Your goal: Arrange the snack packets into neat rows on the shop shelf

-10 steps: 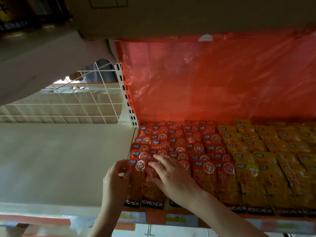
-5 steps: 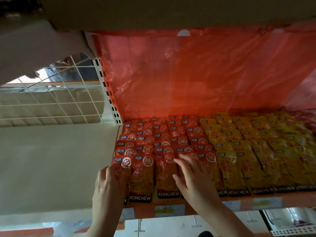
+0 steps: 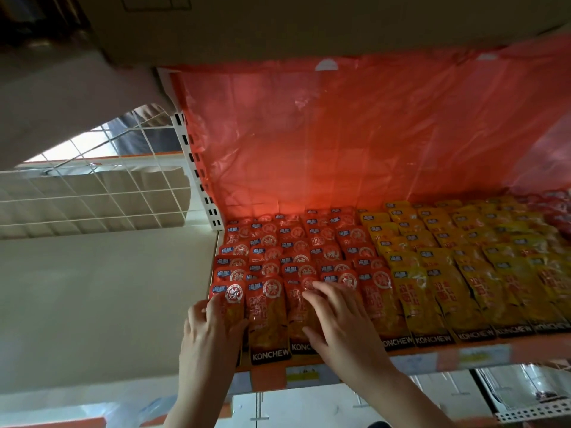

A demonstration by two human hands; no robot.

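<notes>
Red KONCHEW snack packets point(image 3: 296, 245) lie in overlapping rows on the left part of the shop shelf point(image 3: 482, 355). Yellow packets point(image 3: 463, 267) fill the rows to their right. My left hand point(image 3: 213, 332) rests on the leftmost front red packet point(image 3: 230, 293), its fingers lying over the packet's left edge. My right hand point(image 3: 336, 319) lies flat with spread fingers on the third and fourth front red packets. Between my hands one front red packet point(image 3: 267, 319) shows whole.
A translucent red plastic sheet point(image 3: 355, 134) hangs behind the packets. A white slotted upright point(image 3: 197, 168) and a wire grid panel point(image 3: 92, 186) stand to the left, above a pale flat panel point(image 3: 102, 304). A cardboard box point(image 3: 278, 23) sits overhead. Price labels line the shelf's front edge.
My right hand moved left from the fourth and fifth front packets onto the third and fourth. My left hand stays on the leftmost front packet. The camera shifted slightly.
</notes>
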